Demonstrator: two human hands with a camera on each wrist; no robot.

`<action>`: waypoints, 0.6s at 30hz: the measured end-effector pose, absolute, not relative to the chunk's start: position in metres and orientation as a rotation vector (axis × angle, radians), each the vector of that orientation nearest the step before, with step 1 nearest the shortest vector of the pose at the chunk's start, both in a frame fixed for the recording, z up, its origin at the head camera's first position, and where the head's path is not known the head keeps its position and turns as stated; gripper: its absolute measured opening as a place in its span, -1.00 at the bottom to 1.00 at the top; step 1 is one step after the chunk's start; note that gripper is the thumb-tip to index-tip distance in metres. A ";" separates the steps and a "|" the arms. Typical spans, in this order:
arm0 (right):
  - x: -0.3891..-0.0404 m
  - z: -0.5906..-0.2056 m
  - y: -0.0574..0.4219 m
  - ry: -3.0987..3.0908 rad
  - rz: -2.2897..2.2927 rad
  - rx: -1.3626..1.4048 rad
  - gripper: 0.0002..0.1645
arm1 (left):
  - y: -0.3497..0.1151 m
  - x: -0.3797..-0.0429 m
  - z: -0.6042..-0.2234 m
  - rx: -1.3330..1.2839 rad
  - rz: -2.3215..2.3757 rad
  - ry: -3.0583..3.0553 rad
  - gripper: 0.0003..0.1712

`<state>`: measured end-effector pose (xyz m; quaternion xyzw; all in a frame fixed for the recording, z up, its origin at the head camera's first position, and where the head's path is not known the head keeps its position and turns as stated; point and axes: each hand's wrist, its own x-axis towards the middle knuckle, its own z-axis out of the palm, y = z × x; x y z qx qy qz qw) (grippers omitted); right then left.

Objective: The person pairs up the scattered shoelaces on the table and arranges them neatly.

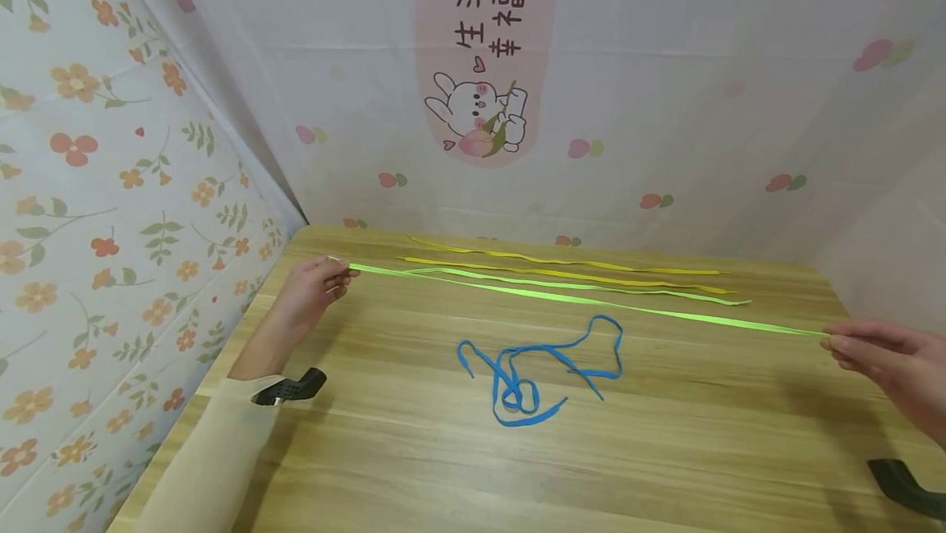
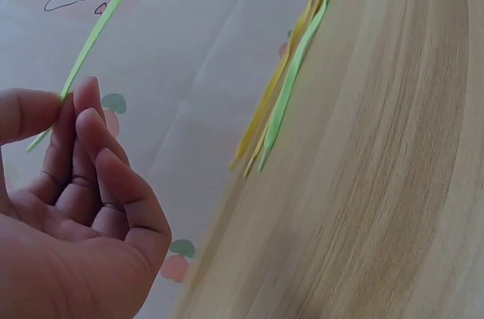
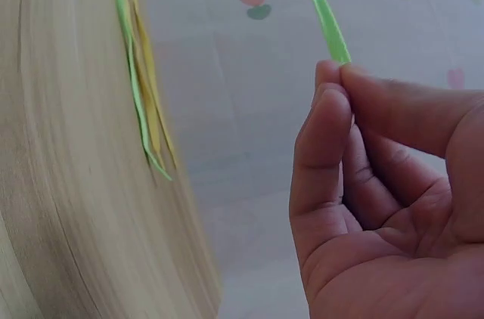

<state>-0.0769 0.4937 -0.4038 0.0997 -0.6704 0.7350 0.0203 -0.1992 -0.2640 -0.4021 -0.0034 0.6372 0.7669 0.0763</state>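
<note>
A bright green shoelace (image 1: 591, 300) is stretched nearly straight between the two hands, above the table. My left hand (image 1: 316, 285) pinches one end between thumb and forefinger; in the left wrist view a short tip of the green shoelace (image 2: 98, 30) pokes out past the fingers. At the other end, my right hand (image 1: 883, 352) pinches it between thumb and fingertips, and the tip is hidden there. Just behind lie a second green lace (image 1: 517, 278) and two yellow laces (image 1: 547, 272), side by side and roughly straight.
Blue laces (image 1: 543, 348) lie in a loose, looped tangle at the middle of the wooden table (image 1: 414, 467). A printed cloth (image 1: 665, 122) hangs along the back edge, and a flowered cloth (image 1: 111, 213) hangs at the left.
</note>
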 end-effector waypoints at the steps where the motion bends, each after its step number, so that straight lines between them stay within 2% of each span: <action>1: -0.077 -0.403 0.492 -2.134 2.239 0.251 -0.44 | -0.264 -0.200 -0.402 -0.015 2.290 1.913 -0.58; 9: -0.090 -0.393 0.485 -2.708 1.586 -0.154 -0.53 | -0.257 -0.210 -0.412 -0.007 2.125 2.093 -0.67; 14: -0.100 -0.393 0.486 -2.725 1.589 -0.125 -0.58 | -0.249 -0.217 -0.418 -0.013 1.930 2.290 -0.76; 18: -0.107 -0.393 0.486 -2.787 1.514 -0.144 -0.81 | -0.245 -0.221 -0.419 -0.026 1.836 2.374 -0.69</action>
